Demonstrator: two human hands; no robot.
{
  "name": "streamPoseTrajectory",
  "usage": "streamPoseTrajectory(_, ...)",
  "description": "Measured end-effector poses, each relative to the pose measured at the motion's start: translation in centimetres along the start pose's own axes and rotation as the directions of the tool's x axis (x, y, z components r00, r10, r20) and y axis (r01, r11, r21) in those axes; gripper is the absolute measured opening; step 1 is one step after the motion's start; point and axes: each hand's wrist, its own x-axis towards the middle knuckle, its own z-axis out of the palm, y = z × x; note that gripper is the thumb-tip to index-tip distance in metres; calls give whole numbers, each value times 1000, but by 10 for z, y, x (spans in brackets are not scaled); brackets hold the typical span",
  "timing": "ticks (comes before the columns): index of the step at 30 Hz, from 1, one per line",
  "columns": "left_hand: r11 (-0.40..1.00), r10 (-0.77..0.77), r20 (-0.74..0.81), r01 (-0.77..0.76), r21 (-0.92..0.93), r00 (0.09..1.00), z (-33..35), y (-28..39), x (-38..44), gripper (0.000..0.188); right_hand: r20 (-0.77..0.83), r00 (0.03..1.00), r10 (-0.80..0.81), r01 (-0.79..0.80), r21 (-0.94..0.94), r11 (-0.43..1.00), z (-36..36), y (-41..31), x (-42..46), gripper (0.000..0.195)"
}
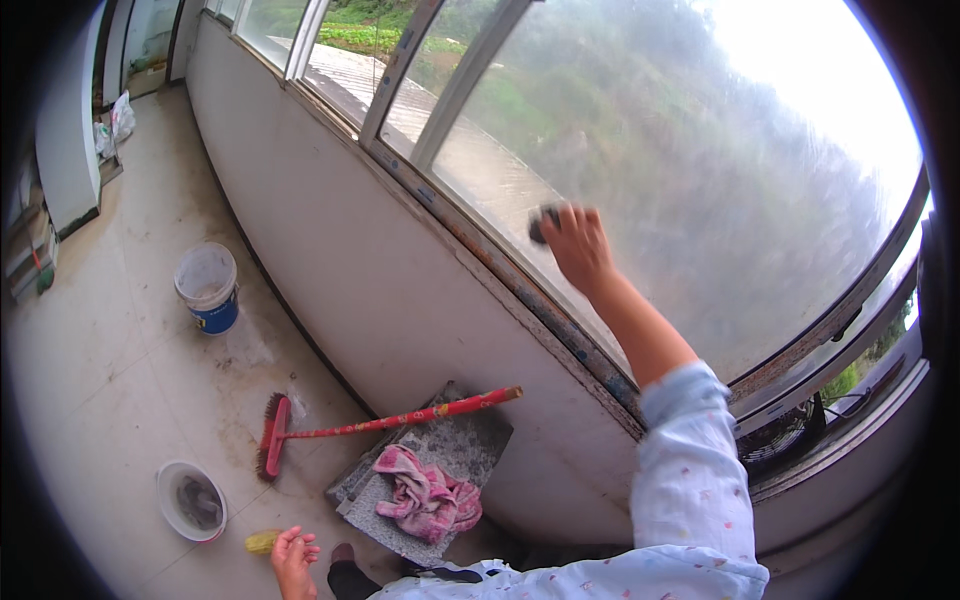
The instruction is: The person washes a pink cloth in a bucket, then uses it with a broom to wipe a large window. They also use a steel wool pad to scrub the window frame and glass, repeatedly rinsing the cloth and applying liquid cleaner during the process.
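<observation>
My right hand (581, 251) grips a dark scrubbing pad (545, 223) against the lower left part of a hazy window pane (675, 195), just above the worn window frame. At the bottom of the view, my left hand (293, 559) hangs with its fingers loosely curled and nothing held in it. Behind that hand, on the floor, lies a yellow object (262, 541). A pink and white cloth (427, 495) lies crumpled on a speckled stone slab (405, 529) below the window.
A red broom (397, 421) leans across the stacked slabs. On the tiled floor stand a white basin (191, 501) holding a grey cloth or murky water, and a white and blue bucket (208, 289). White plastic bags (120, 120) lie farther off at the left wall. A fan (780, 435) shows outside at the right.
</observation>
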Motion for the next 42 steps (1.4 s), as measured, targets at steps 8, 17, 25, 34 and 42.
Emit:
streamPoseTrajectory(8,995,-61,164,74,-73,985,43,1,28,32,155,981,-121,111,72,991,-24,-17,-122,23)
streamPoseTrajectory(17,976,-129,267,75,203,955,56,6,40,33,-112,973,201,-213,-114,970,-85,80,-50,27)
streamPoseTrajectory(25,961,-84,219,22,274,972,66,23,49,29,390,913,-120,93,88,992,-101,15,-220,16)
streamPoseTrajectory(34,961,-181,92,156,228,979,52,29,46,27,-10,943,331,-304,-424,853,-185,116,-210,16)
streamPoseTrajectory(42,973,-182,216,143,181,959,92,27,54,29,298,922,249,-160,-293,943,-187,43,-301,11)
